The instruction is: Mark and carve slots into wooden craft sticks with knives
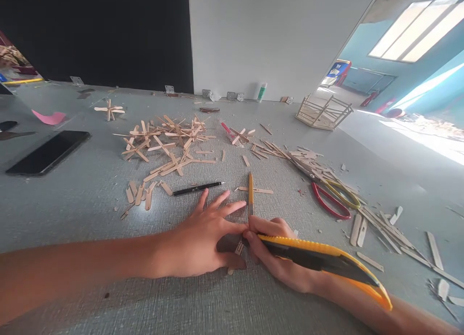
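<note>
My right hand [279, 248] is closed around a yellow and black utility knife [319, 255], its handle slanting back over my wrist. My left hand [206, 233] lies low on the table with three fingers spread. Its thumb and index finger press down on a wooden craft stick [231, 271], mostly hidden with one end peeking out below the thumb. The fingertips of both hands nearly meet there. Just beyond them a narrow yellow strip [251, 190] points away, beside another wooden stick [261, 191]. A black pen [198, 188] lies past my left fingers.
Star-shaped stick assemblies [174, 132] are piled ahead. Red and yellow-handled scissors [329, 199] lie among loose sticks at right. A stick frame [324, 113] and a glue stick [261, 92] stand at the back; a phone [49, 152] lies left. A board [282, 40] borders the far edge.
</note>
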`<state>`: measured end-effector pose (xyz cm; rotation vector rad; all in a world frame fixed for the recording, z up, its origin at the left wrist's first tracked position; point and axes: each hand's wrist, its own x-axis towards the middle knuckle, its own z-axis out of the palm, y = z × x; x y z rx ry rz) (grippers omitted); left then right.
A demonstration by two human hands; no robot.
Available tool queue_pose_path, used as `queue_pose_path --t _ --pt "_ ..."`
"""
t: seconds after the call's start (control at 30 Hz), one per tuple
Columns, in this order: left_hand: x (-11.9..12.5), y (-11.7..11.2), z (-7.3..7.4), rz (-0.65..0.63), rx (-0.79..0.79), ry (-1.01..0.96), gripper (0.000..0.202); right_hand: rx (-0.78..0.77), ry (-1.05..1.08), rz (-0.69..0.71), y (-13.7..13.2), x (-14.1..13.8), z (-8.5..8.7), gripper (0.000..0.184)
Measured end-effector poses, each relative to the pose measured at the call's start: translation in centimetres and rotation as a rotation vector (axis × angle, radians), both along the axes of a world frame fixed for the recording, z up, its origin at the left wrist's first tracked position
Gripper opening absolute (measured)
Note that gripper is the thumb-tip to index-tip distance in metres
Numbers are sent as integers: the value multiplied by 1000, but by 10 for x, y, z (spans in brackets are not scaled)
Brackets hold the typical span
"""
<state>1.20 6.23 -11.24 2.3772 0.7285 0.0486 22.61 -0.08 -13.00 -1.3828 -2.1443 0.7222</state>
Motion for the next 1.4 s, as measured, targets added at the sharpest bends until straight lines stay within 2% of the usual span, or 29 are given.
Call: queue_pose_path --t 0.17,0.27,0.33,0.4,0.43,0.53,0.67,0.73,0.8,0.83,0.9,1.0,1.1,1.17,1.23,1.33,1.4 --pt "-4 3 -6 10 17 -12 69 -104 125 15 1 6 2 38" --pt "-7 4 -6 82 77 -47 81 -139 251 -32 0 5 4 33" --pt "-10 4 -4 131 108 -97 63 -117 294 -99 1 5 4 28" --pt "-12 4 0 136 102 -141 26 18 189 -141 3 9 2 23" --pt "-13 4 1 134 81 -151 14 106 107 -144 5 13 0 21" --pt "-15 4 4 173 -23 -130 16 318 -82 -138 15 33 -6 22" --pt "-14 3 8 213 -74 -61 15 386 -217 -245 28 58 -8 24" --pt "-14 1 15 243 -103 -40 13 402 -314 -301 33 69 -8 30" --pt "-13 -1 27 311 -245 -57 15 415 -412 -363 37 79 -7 42" --pt "-12 -3 34 352 -366 -91 17 420 -455 -398 40 84 -7 48" --pt "-12 -8 49 441 -462 -201 18 434 -523 -464 44 95 -9 57" --pt "-14 -17 67 493 -476 -328 31 475 -575 -536 49 107 -13 70" --pt "-19 -26 74 495 -460 -420 36 562 -570 -562 53 106 -17 76" --pt "-21 -30 75 491 -449 -457 35 632 -544 -519 52 96 -17 68" --pt "-22 -33 77 482 -438 -461 34 675 -520 -396 49 82 -16 57" --pt "-21 -38 80 510 -412 -450 34 641 -501 -133 44 62 -15 49" --pt "-20 -40 82 525 -403 -444 36 595 -497 -31 42 56 -15 51"
